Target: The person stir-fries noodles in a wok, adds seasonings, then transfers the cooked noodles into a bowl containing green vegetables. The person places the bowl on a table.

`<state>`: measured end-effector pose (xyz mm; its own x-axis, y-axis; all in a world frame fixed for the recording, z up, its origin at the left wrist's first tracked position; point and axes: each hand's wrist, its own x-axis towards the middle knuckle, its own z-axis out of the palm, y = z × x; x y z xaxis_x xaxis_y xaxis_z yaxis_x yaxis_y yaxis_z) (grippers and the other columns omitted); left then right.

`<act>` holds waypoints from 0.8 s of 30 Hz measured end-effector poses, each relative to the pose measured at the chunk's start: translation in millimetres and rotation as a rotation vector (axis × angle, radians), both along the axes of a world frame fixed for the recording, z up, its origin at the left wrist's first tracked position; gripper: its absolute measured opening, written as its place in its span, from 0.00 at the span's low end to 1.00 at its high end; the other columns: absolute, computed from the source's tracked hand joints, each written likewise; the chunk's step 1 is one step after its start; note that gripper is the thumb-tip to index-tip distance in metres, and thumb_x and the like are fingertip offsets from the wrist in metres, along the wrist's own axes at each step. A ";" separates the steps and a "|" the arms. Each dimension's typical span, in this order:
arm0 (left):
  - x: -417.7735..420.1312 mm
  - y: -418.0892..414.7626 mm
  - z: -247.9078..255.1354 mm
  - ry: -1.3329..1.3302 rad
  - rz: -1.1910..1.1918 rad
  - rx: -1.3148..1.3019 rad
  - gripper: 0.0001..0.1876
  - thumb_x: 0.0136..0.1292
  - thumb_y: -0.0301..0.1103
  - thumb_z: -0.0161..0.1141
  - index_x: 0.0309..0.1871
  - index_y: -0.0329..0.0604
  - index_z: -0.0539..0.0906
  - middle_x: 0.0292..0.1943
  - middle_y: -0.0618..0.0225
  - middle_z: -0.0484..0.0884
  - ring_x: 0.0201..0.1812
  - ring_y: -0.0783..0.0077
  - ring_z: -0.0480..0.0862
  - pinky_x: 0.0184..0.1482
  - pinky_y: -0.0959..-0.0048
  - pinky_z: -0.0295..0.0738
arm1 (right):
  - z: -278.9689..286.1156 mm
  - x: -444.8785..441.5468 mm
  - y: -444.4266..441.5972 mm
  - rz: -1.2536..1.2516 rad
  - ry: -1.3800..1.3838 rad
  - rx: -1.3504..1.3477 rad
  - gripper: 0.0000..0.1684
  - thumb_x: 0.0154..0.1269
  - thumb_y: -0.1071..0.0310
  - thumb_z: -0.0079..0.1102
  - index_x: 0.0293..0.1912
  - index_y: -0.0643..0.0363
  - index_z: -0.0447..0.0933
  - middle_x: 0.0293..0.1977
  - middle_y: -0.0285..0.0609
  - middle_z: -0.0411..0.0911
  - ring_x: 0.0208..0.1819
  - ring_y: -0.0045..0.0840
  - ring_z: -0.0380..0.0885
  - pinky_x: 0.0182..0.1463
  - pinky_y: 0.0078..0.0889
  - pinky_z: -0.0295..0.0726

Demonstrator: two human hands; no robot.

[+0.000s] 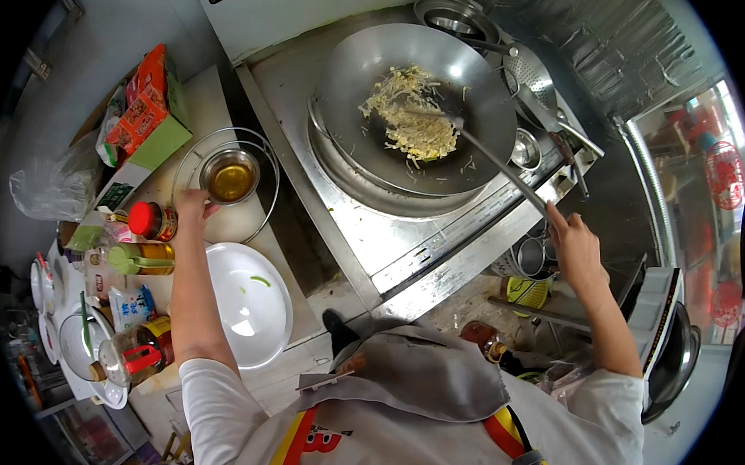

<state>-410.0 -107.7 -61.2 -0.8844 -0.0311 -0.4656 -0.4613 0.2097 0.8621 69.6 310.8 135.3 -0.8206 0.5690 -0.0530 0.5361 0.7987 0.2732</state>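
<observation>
My right hand [577, 248] is closed around the long metal handle of a wok utensil [506, 170]. Its working end rests in the shredded, pale yellow food [423, 135] inside a large steel wok [351, 141]. The food lies in a loose heap with stray shreds around it. On the left, my left hand [194, 205] grips the near-left rim of a small metal bowl [254, 176] holding golden oil [231, 179]. That bowl sits within a round wire rack [273, 197]; my fingertips are partly hidden.
A white oval plate [243, 333] with green scraps lies below the rack. Beside my left forearm stand a red-lidded jar [145, 219], a green-capped bottle [140, 258] and a red-handled jug [136, 353]. A perforated strainer [529, 71] and small metal cup [526, 149] sit right of the wok.
</observation>
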 end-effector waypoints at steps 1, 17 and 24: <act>-2.4 -2.9 -6.3 -0.028 -0.005 0.011 0.12 0.53 0.18 0.52 0.42 0.33 0.69 0.38 0.57 0.72 0.30 0.59 0.80 0.25 0.69 0.84 | 7.6 5.9 -8.6 0.015 -0.013 0.029 0.26 0.61 0.67 0.52 0.60 0.46 0.66 0.29 0.47 0.71 0.31 0.39 0.75 0.34 0.39 0.77; 127.3 -12.0 128.2 0.469 -0.364 -0.150 0.15 0.66 0.30 0.50 0.54 0.33 0.72 0.40 0.60 0.80 0.29 0.77 0.80 0.30 0.79 0.76 | 79.7 -75.8 78.8 -0.512 0.121 -0.935 0.20 0.65 0.66 0.47 0.55 0.60 0.70 0.16 0.34 0.67 0.14 0.17 0.65 0.16 0.24 0.65; 248.2 -27.0 145.5 0.281 -0.246 0.133 0.14 0.67 0.29 0.49 0.53 0.33 0.71 0.39 0.57 0.79 0.33 0.73 0.80 0.34 0.77 0.77 | 73.0 -112.1 195.8 -0.952 0.065 -1.093 0.13 0.67 0.60 0.46 0.34 0.61 0.69 0.19 0.42 0.70 0.14 0.21 0.67 0.15 0.25 0.68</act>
<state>-161.9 -134.7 84.3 -0.9516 0.2416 -0.1901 -0.1534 0.1628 0.9747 -42.5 506.6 208.3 -0.1800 0.5898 -0.7873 0.9597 -0.0704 -0.2722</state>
